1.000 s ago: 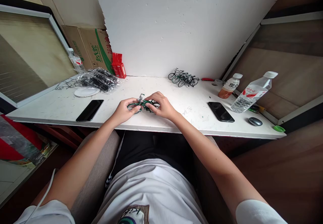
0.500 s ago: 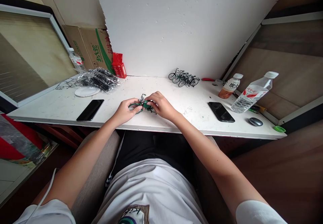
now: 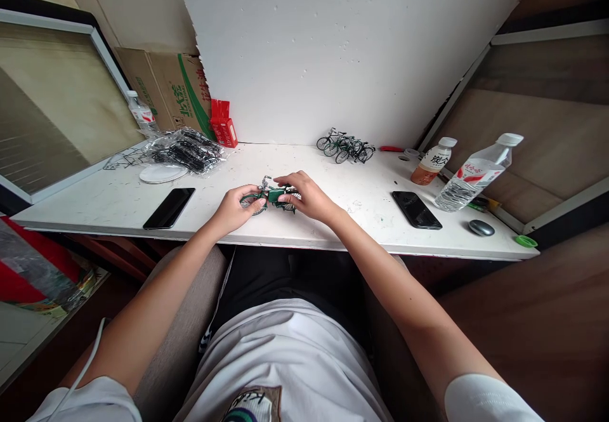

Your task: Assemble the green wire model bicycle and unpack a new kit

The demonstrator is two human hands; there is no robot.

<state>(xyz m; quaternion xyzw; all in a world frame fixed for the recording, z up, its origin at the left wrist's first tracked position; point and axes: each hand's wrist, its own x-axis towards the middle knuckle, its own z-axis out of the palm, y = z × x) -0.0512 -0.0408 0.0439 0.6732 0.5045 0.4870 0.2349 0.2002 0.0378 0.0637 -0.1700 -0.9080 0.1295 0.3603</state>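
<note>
A small green model bicycle [image 3: 275, 196] stands upright near the table's front edge, its silvery handlebars to the left. My left hand [image 3: 233, 211] is closed round its front wheel, thumb on the near side and fingers behind. At the rear, my right hand [image 3: 310, 197] holds the bicycle with the thumb low on the near side and the forefinger stretched over the top. Parts of both wheels are hidden by my fingers. Farther back on the table stands a cluster of similar model bicycles [image 3: 346, 146], some dark and some green.
On the white table [image 3: 333, 235], a phone [image 3: 169, 208] lies left and another phone [image 3: 417, 210] right. Behind the left phone are a white disc [image 3: 163, 174] and plastic-wrapped black parts [image 3: 188, 152]. Bottles [image 3: 478, 174] and a grey mouse [image 3: 481, 228] are at the right. A white board [image 3: 352, 54] closes the back.
My right hand has shifted slightly right from the bicycle's middle to its rear, and its fingers have spread, showing more of the green frame. My left hand keeps its hold on the front wheel.
</note>
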